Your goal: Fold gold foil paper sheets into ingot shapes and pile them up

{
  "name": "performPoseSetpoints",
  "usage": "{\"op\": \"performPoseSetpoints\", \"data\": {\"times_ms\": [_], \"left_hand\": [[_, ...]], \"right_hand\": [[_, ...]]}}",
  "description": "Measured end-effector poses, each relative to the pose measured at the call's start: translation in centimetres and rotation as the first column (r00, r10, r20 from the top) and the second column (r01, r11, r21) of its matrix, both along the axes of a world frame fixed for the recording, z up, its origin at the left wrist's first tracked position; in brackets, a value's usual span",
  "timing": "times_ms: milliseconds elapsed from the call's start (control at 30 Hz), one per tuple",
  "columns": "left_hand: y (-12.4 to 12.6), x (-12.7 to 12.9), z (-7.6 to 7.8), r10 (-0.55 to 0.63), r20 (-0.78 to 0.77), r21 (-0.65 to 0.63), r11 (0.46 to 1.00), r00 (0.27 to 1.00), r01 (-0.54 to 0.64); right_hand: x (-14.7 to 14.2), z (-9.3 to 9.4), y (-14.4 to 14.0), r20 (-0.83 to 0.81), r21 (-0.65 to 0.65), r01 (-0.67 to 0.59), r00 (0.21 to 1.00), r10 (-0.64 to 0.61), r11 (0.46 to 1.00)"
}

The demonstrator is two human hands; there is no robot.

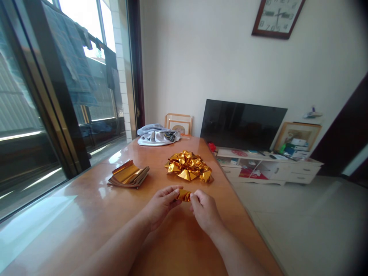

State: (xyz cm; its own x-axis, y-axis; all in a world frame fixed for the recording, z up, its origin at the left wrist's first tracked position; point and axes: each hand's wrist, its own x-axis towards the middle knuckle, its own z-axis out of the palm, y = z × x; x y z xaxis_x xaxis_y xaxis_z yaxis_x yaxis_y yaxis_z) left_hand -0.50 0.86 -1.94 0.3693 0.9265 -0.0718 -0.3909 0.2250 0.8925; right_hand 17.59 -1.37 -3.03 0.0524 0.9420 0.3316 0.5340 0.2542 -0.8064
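My left hand [161, 205] and my right hand [204, 211] meet over the wooden table [86, 214], both pinching a small folded piece of gold foil paper [184, 195] between their fingertips. Just beyond them lies a pile of folded gold foil shapes [189, 165]. To the left of the pile sits a stack of flat gold foil sheets [128, 175], its top sheet curling up.
A bundled grey-and-white cloth [157, 135] lies at the table's far end. A sliding glass door [43, 115] runs along the left. A dark television [241, 124] stands on a low white cabinet [273, 166] to the right, with tiled floor [301, 222] beside the table.
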Motion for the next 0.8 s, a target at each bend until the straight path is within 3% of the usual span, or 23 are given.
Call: {"op": "performPoseSetpoints", "data": {"times_ms": [167,433,800], "left_hand": [[0.2,0.0,-0.1,0.017,0.034,-0.023,1.0,0.999,-0.016],[0.5,0.0,0.1,0.047,0.113,-0.15,0.988,0.993,-0.03],[1.4,-0.7,-0.2,0.036,0.18,-0.195,0.981,0.983,-0.001]], "right_hand": [[0.1,0.0,0.1,-0.04,-0.007,-0.012,0.999,0.012,1.0],[0.5,-0.3,0.9,-0.293,-0.159,-0.056,0.956,0.007,0.986],[0.5,-1.3,1.5,-0.291,-0.139,-0.039,0.957,-0.003,0.99]]}}
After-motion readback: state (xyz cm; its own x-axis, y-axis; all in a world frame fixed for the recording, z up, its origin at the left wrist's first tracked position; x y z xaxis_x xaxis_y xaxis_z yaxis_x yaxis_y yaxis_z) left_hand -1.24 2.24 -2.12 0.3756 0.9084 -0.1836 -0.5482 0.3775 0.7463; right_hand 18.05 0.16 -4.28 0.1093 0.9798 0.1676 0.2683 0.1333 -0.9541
